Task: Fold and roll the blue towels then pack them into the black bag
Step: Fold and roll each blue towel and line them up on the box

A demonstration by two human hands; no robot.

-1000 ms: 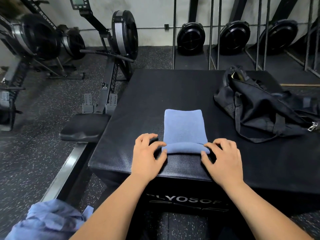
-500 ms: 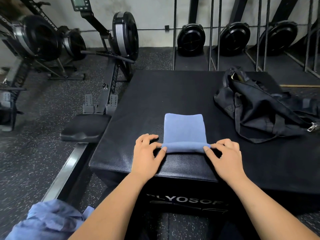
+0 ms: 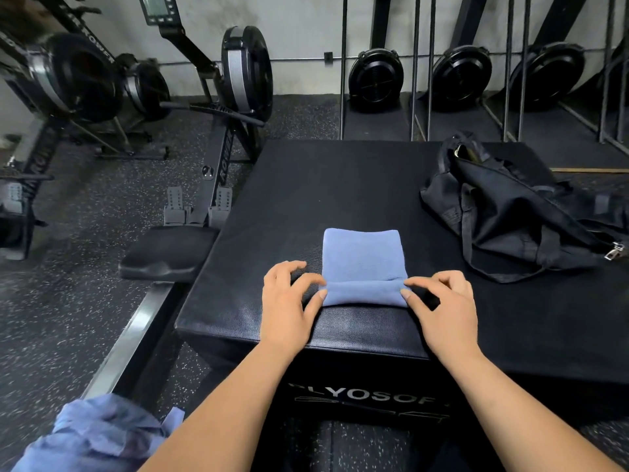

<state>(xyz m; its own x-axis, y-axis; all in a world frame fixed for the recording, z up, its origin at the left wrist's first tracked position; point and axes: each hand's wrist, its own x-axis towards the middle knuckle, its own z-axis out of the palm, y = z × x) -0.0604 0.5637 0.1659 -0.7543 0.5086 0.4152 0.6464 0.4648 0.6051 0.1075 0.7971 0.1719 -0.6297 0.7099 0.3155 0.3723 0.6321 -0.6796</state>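
- Between the two hands, on the near part of a black padded box, lies a blue towel. It is folded to a narrow strip that runs away from the person, and its near end is turned over into a low roll.
- Left hand: thumb and forefinger pinch the left end of the roll. The other fingers are bent, with their tips at the box top just left of the cloth.
- Right hand: thumb and forefinger pinch the right end of the roll. The other fingers are bent over the box top just right of the cloth.
- Grip: narrow on both sides and closed on cloth. The roll spans the whole gap between the two pinches.
- Beyond the grip: the unrolled part of the towel lies flat on the box.
- Beyond and right of the right hand, well apart from the towel: a black bag slumps on the box top, straps loose, with a metal zip pull at its right end.
- Below and left of the left forearm, off the box: a crumpled heap of blue towels. Cannot tell what it rests on.
- Left of the left hand, just beside the box: a rowing machine seat on its rail.
- Under the wrists: the box front carries white lettering, partly cut off.
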